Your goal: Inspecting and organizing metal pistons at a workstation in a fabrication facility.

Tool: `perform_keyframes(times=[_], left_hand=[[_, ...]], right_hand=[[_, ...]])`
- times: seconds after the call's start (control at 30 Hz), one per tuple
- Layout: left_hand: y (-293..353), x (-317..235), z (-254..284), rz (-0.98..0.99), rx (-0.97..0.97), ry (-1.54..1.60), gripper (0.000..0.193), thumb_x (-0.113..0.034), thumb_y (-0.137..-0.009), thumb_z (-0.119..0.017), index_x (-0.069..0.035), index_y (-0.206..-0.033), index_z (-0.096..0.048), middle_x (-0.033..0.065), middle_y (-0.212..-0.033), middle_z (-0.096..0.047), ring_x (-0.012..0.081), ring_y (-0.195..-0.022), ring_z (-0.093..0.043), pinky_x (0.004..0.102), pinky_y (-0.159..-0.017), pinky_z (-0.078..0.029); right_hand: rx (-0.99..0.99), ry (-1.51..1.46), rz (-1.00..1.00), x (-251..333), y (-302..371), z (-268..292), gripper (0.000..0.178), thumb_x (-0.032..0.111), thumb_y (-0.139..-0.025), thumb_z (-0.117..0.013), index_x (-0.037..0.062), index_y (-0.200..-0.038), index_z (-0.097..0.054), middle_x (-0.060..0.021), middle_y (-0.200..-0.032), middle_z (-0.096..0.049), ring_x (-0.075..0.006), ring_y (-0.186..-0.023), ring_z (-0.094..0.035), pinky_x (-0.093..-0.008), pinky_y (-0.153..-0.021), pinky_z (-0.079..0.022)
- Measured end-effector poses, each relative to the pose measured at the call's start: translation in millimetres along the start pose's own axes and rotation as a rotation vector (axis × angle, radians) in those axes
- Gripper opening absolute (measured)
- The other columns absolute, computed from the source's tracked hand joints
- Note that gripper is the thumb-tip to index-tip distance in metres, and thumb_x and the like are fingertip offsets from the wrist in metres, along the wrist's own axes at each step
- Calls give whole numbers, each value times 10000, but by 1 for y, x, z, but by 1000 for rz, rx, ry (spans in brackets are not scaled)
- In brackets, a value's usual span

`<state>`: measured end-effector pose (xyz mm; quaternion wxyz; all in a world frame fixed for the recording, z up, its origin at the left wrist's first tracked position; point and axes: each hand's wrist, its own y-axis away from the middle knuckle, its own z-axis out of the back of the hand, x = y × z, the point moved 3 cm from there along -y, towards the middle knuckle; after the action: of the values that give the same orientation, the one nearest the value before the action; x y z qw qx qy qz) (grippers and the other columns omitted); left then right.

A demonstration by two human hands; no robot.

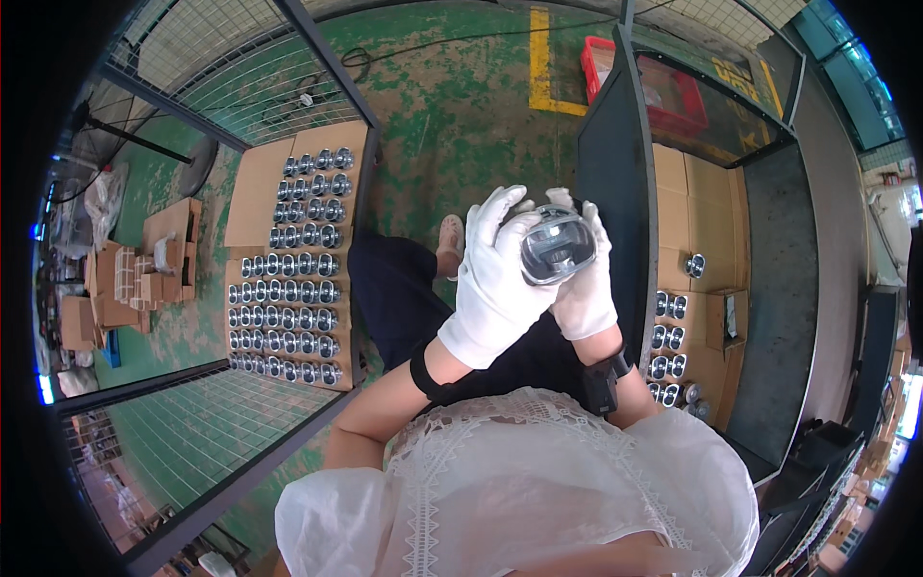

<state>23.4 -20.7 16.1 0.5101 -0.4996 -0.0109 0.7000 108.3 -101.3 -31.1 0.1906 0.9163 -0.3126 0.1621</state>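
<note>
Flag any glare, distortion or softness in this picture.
Head view: the dark metal rack looks bowed near the fisheye rim; head view: highlights glint on the handheld silver piston-like part; head view: a bright patch at the right edge washes out, cartons nearby look soft.

Shiny part in L hand & R hand (wht gloves), similar pcs in rows on cardboard to L

yel. lettering, on grn flr, upper R, unclear
</note>
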Motion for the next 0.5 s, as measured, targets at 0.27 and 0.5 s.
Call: perform_keyframes(times=[0.27, 0.5], left_hand=[[5, 11, 2, 19, -1, 6, 558, -139, -636, -845, -30, -1104, -560, 173, -1318, -498, 351, -1167, -566, 397, -931, -522], [-6, 1, 3, 16, 133, -1, 542, -53, -658, -802, -52, -1136, -546, 146, -1317, -493, 329, -1165, -569, 380, -903, -544]], right_hand=[[111, 125, 90, 1, 0, -3, 404, 367, -972, -506, 37, -1199, -556, -156, -1151, -622, -250, -1080, -597, -372, -984, -457], [1, 1453, 365, 25, 9, 7, 474, 355, -1009, -453, 8, -1329, -498, -183, -1266, -598, -269, -1187, -570, -372, -1035, -423]])
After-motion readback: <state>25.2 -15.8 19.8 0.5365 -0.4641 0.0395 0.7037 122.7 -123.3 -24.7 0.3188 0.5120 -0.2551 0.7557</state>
